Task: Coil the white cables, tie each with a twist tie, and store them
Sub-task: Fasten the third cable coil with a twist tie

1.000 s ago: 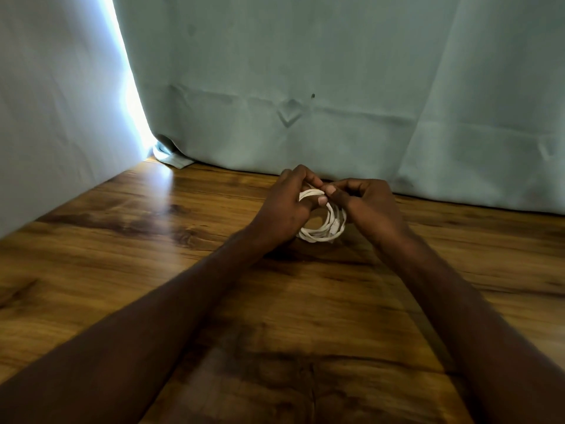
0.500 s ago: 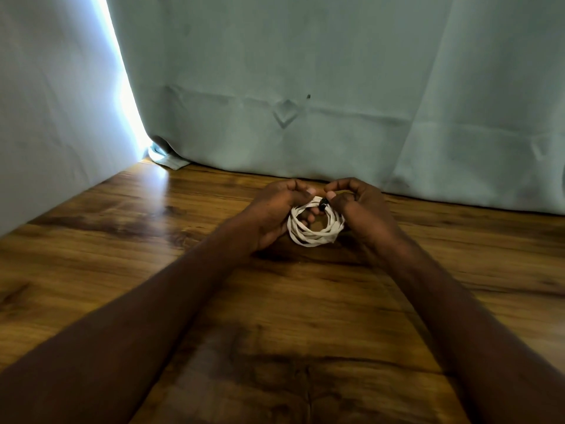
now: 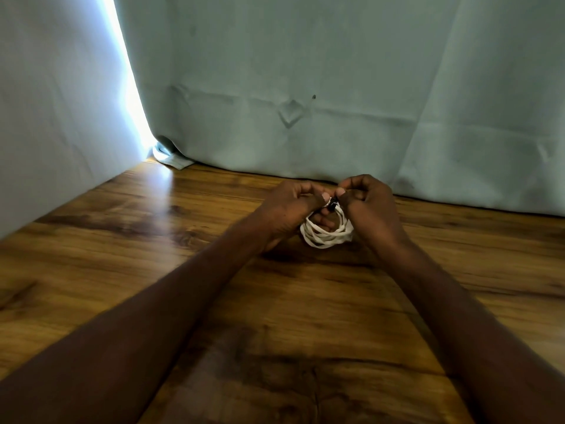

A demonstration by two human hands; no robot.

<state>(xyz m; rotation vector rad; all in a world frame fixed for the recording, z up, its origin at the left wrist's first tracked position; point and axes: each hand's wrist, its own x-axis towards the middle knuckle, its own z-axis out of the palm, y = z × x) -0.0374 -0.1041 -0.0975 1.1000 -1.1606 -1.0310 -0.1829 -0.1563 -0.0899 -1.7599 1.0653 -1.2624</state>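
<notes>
Pale green curtains (image 3: 336,71) hang behind a wooden worktop (image 3: 122,240), with bright light showing through a gap at 11 o'clock. Toward the far edge, at about 1 o'clock from the worktop's middle, both hands meet over a coiled white cable (image 3: 325,234). The left hand (image 3: 290,209) grips the coil, fingers curled through its loop. The right hand (image 3: 371,206) pinches a small dark tie (image 3: 332,205) at the coil's top.
</notes>
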